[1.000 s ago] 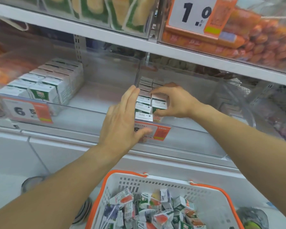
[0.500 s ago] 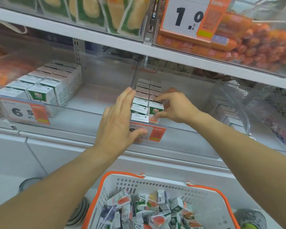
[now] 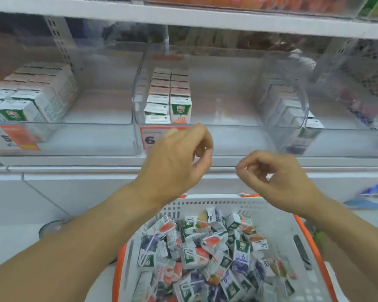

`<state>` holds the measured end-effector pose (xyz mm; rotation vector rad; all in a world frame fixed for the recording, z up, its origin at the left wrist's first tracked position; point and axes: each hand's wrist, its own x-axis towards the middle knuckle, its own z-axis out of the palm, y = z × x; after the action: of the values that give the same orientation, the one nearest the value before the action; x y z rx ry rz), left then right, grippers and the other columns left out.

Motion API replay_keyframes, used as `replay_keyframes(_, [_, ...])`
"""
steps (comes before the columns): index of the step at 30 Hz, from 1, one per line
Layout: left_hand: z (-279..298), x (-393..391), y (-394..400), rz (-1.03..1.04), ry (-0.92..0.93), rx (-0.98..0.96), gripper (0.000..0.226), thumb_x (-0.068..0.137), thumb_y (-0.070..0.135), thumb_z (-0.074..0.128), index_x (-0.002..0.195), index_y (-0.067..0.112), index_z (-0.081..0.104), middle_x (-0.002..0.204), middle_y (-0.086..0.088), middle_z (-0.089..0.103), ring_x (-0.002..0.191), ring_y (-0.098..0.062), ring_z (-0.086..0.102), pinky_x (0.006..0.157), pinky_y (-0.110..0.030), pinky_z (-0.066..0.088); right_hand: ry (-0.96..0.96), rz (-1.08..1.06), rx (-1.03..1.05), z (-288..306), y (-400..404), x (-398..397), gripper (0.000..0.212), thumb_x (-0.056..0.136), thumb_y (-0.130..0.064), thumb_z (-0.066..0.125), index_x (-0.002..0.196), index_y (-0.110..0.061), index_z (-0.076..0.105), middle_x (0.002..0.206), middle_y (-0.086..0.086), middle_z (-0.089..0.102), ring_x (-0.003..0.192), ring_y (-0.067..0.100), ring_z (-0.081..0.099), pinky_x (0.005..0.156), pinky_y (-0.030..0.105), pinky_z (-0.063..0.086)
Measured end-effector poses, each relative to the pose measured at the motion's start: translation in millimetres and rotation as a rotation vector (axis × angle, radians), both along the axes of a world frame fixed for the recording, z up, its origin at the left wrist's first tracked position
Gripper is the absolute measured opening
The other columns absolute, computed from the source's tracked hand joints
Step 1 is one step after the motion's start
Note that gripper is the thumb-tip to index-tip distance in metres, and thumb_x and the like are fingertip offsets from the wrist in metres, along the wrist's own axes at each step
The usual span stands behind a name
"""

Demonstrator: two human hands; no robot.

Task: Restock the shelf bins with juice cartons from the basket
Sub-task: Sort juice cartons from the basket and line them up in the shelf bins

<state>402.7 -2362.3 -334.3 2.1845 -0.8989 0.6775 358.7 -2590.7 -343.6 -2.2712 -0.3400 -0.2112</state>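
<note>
Bright, even light; motion-blurred, edges bowed

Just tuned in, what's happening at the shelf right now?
A person is restocking juice cartons. Both hands are empty: the left hand and right hand hang with loosely curled fingers between the shelf and the basket. The middle bin holds two neat rows of cartons at its left side, with bare space beside them. The basket is heaped with loose cartons.
</note>
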Motion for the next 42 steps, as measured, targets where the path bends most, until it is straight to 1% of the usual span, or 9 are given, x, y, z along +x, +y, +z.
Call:
replay_keyframes(5, [-77.3,-14.6,-42.1,-0.215,0.618,0.698,0.014,0.093,0.033,0.06,0.105,0.025,0.063,0.093,0.01,0.066,0.085,-0.009,0.058,0.076,-0.032,0.049,0.533,0.046,-0.187,-96.4,-55.0,-31.9,0.005,0.085,-0.02,0.075,0.089,-0.019,0.073,0.071,-0.003,0.068,0.069,0.02,0.065,0.07,0.032,0.053])
replay_keyframes(10, [-159.1,-38.4,-74.5,-0.237,0.949,0.866,0.035,0.093,0.034,0.062,0.12,0.012,0.058,0.11,-0.002,0.063,0.095,-0.018,0.058,0.086,-0.034,0.05,0.869,0.131,-0.582,-158.6,-89.6,-69.1,0.032,0.081,-0.031,0.079,0.109,-0.019,0.067,0.099,-0.002,0.067,0.088,0.016,0.062,0.084,0.031,0.051])
replay_keyframes(13, [-208.9,-60.4,-87.3,-0.128,1.156,0.754,0.038,0.09,0.029,0.067,0.121,0.01,0.055,0.116,-0.008,0.061,0.1,-0.022,0.06,0.09,-0.035,0.05,0.983,0.165,-0.629,-184.5,-104.2,-91.3,0.043,0.077,-0.03,0.082,0.115,-0.02,0.065,0.104,-0.002,0.064,0.097,0.02,0.06,0.085,0.03,0.049])
replay_keyframes(18, [-264.5,-94.6,-93.6,0.032,1.187,0.572,0.076,0.087,0.027,0.072,0.15,0.011,0.031,0.144,-0.011,0.046,0.118,-0.024,0.055,0.102,-0.032,0.042,0.976,0.259,-0.602,-205.9,-106.3,-109.1,0.068,0.076,-0.007,0.076,0.138,-0.025,0.054,0.122,0.004,0.061,0.1,0.022,0.061,0.086,0.029,0.05])
replay_keyframes(23, [-279.6,-90.5,-89.8,0.051,1.218,0.512,0.053,0.086,0.025,0.074,0.131,0.012,0.049,0.084,-0.001,0.064,0.077,-0.018,0.061,0.076,-0.03,0.05,0.867,0.415,-0.834,-227.1,-94.5,-111.0,0.067,0.079,-0.022,0.079,0.137,-0.038,0.051,0.123,0.002,0.049,0.11,0.026,0.056,0.089,0.038,0.051])
replay_keyframes(31, [-279.7,-98.1,-97.2,0.186,1.25,0.448,0.052,0.073,0.031,0.084,0.107,0.018,0.046,0.082,0.0,0.057,0.074,-0.022,0.06,0.066,-0.036,0.049,0.844,0.381,-0.734,-217.6,-90.6,-100.5,0.049,0.073,-0.026,0.085,0.115,-0.026,0.061,0.115,0.001,0.048,0.106,0.021,0.049,0.091,0.037,0.046])
replay_keyframes(35, [-266.8,-87.6,-98.8,0.221,1.319,0.433,0.032,0.07,0.023,0.082,0.093,0.008,0.065,0.08,-0.005,0.068,0.073,-0.021,0.066,0.061,-0.035,0.053,0.859,0.265,-0.639,-196.6,-97.1,-85.9,0.042,0.073,-0.032,0.085,0.105,-0.023,0.058,0.113,-0.003,0.06,0.09,0.015,0.055,0.079,0.031,0.044])
replay_keyframes(38, [-257.2,-77.6,-90.6,0.274,1.505,0.24,0.033,0.072,0.027,0.082,0.085,-0.002,0.073,0.084,-0.005,0.071,0.081,-0.016,0.071,0.078,-0.03,0.056,0.867,0.185,-0.625,-173.1,-97.7,-71.4,0.049,0.077,-0.047,0.08,0.111,-0.019,0.059,0.115,0.001,0.061,0.076,0.007,0.051,0.073,0.03,0.039])
replay_keyframes(42, [-221.1,-72.3,-78.0,0.178,1.903,-0.305,0.036,0.079,0.011,0.079,0.11,0.001,0.063,0.105,-0.011,0.069,0.09,-0.021,0.068,0.09,-0.037,0.057,0.945,0.077,-0.667,-120.6,-97.0,-50.0,0.059,0.076,-0.06,0.073,0.103,-0.008,0.065,0.094,0.008,0.073,0.086,0.024,0.067,0.071,0.034,0.05])
